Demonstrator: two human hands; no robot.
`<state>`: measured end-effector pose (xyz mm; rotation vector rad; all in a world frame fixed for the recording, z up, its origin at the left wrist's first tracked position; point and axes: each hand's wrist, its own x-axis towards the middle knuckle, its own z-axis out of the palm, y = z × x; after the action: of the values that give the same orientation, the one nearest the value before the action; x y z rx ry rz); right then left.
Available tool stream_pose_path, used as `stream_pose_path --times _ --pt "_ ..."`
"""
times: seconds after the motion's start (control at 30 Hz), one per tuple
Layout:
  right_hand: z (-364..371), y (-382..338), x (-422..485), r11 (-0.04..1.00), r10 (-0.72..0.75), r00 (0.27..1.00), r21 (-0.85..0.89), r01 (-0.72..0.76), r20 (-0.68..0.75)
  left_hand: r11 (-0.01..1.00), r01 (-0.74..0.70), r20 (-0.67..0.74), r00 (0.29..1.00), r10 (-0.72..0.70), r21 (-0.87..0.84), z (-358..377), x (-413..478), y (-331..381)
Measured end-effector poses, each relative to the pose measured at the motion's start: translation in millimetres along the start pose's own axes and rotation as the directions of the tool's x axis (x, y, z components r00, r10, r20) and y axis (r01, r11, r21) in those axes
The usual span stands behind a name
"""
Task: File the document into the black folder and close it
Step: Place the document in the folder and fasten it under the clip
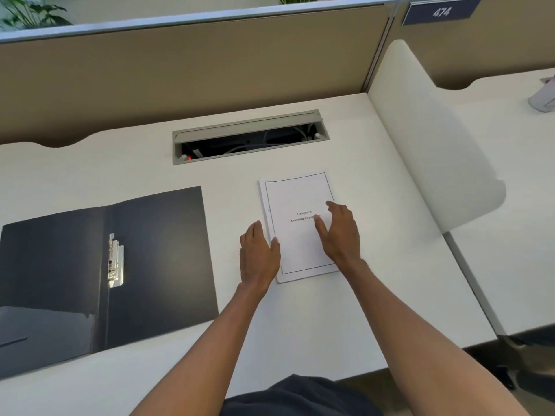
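Observation:
A white stapled document with a framed title page lies flat on the white desk, right of centre. My left hand rests at its left edge, thumb touching the paper, fingers apart. Over the document's right side hovers my right hand, fingers spread and holding nothing. The black folder lies wide open on the left of the desk, and a metal clip sits just right of its spine.
An open cable tray is sunk into the desk behind the document. A tan partition wall runs along the back. A white divider stands to the right, with a neighbouring desk beyond it.

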<state>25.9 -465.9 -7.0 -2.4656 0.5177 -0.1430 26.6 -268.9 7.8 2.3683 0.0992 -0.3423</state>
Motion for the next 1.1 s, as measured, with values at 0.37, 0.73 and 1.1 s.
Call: stream_pose_path --times 0.37,0.73,1.1 --pt "-23.4 39.0 19.0 0.978 0.192 0.978 -0.097 -0.184 0.084 0.940 0.341 -0.049 0.939 -0.341 0.000 35.1 15.2 34.9" --pt "-14.4 22.5 12.2 0.966 0.163 0.966 -0.230 -0.115 0.202 0.871 0.468 -0.057 0.875 -0.480 -0.146 45.4 27.0 51.4" --pt "-3.0 17.9 16.5 0.926 0.176 0.966 -0.366 -0.096 0.192 0.717 0.537 0.105 0.826 -0.553 -0.444 31.0 42.8 48.3"
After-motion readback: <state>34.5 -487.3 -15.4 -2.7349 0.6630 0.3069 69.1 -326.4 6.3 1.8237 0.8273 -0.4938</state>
